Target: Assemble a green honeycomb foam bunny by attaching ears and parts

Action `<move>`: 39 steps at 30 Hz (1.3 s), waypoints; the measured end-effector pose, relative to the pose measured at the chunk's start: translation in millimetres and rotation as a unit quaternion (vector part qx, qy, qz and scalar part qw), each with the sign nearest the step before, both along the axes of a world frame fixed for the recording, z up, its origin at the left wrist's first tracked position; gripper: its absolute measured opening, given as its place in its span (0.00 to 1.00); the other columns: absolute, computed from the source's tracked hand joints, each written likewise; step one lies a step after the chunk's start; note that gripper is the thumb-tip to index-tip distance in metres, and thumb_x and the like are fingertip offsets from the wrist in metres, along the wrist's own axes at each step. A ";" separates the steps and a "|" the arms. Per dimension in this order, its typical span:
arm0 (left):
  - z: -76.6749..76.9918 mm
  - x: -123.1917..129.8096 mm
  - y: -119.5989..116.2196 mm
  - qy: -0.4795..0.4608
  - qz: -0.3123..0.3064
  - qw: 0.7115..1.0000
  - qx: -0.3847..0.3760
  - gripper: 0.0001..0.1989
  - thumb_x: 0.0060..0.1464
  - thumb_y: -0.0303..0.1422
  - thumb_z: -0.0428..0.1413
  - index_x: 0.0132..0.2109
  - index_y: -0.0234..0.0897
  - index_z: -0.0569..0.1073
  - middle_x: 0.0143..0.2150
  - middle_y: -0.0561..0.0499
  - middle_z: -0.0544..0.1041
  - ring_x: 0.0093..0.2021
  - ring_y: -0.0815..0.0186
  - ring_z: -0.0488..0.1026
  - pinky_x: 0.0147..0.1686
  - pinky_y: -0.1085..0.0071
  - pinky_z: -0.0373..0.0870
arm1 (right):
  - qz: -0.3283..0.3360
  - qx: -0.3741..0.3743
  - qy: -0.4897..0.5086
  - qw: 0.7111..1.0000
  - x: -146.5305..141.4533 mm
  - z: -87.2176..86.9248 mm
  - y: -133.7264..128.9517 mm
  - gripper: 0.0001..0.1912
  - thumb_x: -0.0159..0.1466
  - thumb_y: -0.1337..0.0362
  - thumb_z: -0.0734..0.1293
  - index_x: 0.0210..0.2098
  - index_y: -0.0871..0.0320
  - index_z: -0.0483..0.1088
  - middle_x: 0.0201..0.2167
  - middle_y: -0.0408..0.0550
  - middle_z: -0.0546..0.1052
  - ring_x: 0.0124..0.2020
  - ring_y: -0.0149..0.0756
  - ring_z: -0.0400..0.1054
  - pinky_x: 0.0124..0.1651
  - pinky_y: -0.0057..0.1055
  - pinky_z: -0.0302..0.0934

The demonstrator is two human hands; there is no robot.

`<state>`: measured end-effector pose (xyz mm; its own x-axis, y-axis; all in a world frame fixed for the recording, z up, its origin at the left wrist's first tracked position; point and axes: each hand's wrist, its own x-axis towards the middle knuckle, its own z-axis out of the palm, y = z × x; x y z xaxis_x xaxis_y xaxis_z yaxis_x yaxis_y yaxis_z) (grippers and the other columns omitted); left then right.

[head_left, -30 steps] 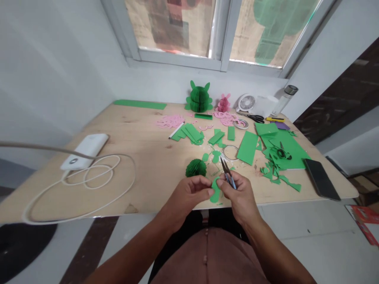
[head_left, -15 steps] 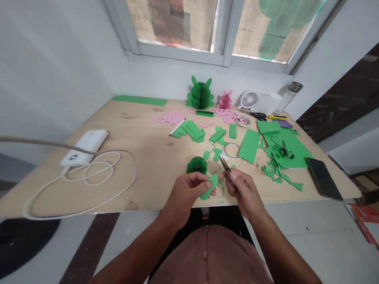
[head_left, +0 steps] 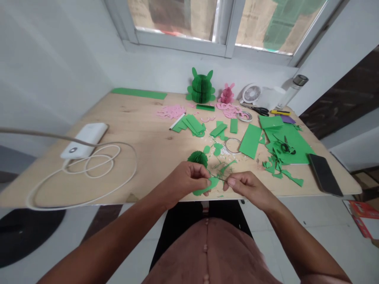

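Observation:
My left hand (head_left: 192, 178) is closed, pinching a small green paper cutout (head_left: 206, 187) near the table's front edge. In my right hand (head_left: 248, 188) is a slim, dark, pointed metal tool (head_left: 219, 178), gripped between thumb and fingers. Its tip reaches left to the paper at my left fingertips; whether it is tweezers or small snips I cannot tell. Just behind my left hand sits a green honeycomb paper ball (head_left: 198, 158), partly hidden by the fingers. Thin green scraps (head_left: 226, 167) lie on the table between and behind the hands.
Green paper strips (head_left: 194, 124), a tape roll (head_left: 233, 145) and pink scraps (head_left: 171, 111) lie farther back. Green (head_left: 201, 88) and pink (head_left: 227, 94) paper figures stand by the wall. Scissors (head_left: 286, 148) and a phone (head_left: 325, 174) are right; a white device (head_left: 85, 139) with cable is left.
My right hand has turned the tool from pointing up and away to pointing left, bringing its tip to the paper. The green cutout has tilted flatter in my left hand.

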<state>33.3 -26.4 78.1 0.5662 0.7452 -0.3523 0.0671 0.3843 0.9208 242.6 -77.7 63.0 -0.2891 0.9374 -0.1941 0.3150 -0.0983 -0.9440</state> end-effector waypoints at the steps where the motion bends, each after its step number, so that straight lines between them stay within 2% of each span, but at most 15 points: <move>1: 0.6 0.0 0.6 0.000 -0.004 1.000 0.001 0.05 0.37 0.31 0.62 0.24 0.36 0.73 0.18 0.53 0.75 0.19 0.70 0.70 0.23 0.74 0.63 | 0.004 0.004 -0.004 1.000 0.7 0.1 -0.1 0.26 0.62 0.45 0.62 0.27 0.62 0.74 0.17 0.35 0.51 0.19 0.25 0.43 0.22 0.26 0.37; 9: 5.8 1.3 3.4 0.004 -0.019 1.000 0.015 0.05 0.37 0.30 0.62 0.21 0.36 0.73 0.17 0.51 0.75 0.18 0.68 0.71 0.21 0.74 0.62 | 0.008 0.017 0.001 1.000 3.0 1.3 -0.5 0.23 0.62 0.48 0.63 0.27 0.61 0.75 0.17 0.37 0.55 0.19 0.25 0.45 0.22 0.26 0.39; 16: 6.3 0.9 3.2 0.009 -0.025 0.999 0.019 0.05 0.37 0.30 0.62 0.21 0.36 0.73 0.17 0.51 0.75 0.19 0.68 0.70 0.21 0.74 0.62 | 0.009 0.017 0.005 1.000 1.3 2.6 -1.1 0.22 0.63 0.50 0.62 0.26 0.62 0.75 0.16 0.36 0.52 0.19 0.24 0.42 0.21 0.26 0.35; 23: 8.6 0.6 3.2 0.015 -0.037 0.999 0.021 0.04 0.38 0.30 0.61 0.21 0.36 0.73 0.17 0.51 0.75 0.19 0.69 0.70 0.21 0.75 0.61 | 0.004 0.004 0.005 1.000 1.9 1.5 -2.4 0.23 0.63 0.48 0.62 0.26 0.61 0.75 0.15 0.35 0.51 0.18 0.24 0.41 0.21 0.26 0.37; 29: 10.8 0.5 3.1 0.015 -0.037 0.999 0.023 0.04 0.38 0.30 0.61 0.21 0.36 0.74 0.17 0.51 0.75 0.19 0.70 0.69 0.20 0.76 0.60 | -0.005 0.030 -0.003 1.000 -1.3 0.7 -3.0 0.22 0.63 0.50 0.62 0.25 0.60 0.75 0.16 0.37 0.56 0.19 0.26 0.46 0.22 0.26 0.40; 34: 6.3 0.6 2.1 0.013 -0.032 0.999 0.019 0.04 0.37 0.30 0.62 0.21 0.36 0.74 0.17 0.51 0.75 0.19 0.69 0.70 0.21 0.75 0.61 | -0.033 0.045 -0.012 0.998 1.0 -0.8 -3.4 0.21 0.62 0.50 0.64 0.23 0.59 0.74 0.16 0.38 0.59 0.20 0.26 0.49 0.22 0.26 0.43; 37: -1.4 1.3 -1.1 -0.007 0.002 1.000 0.008 0.05 0.37 0.31 0.63 0.22 0.36 0.74 0.18 0.51 0.75 0.19 0.68 0.71 0.21 0.75 0.62 | -0.074 0.039 -0.006 0.996 8.5 -4.5 -5.9 0.23 0.62 0.48 0.62 0.26 0.60 0.75 0.14 0.37 0.55 0.18 0.26 0.47 0.22 0.26 0.41; 39: -7.8 2.9 -4.9 -0.031 0.032 0.999 -0.003 0.06 0.38 0.31 0.63 0.23 0.36 0.74 0.18 0.52 0.75 0.20 0.69 0.71 0.23 0.74 0.63 | -0.112 0.048 -0.029 0.992 14.9 -10.6 -8.1 0.24 0.62 0.47 0.62 0.26 0.61 0.75 0.14 0.37 0.55 0.18 0.26 0.48 0.22 0.26 0.42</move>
<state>36.2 -31.3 70.2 0.5382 0.7783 -0.3236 -0.0142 0.3922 0.9198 257.5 -85.7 52.4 -0.0631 0.9917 -0.1117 0.3494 -0.0829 -0.9333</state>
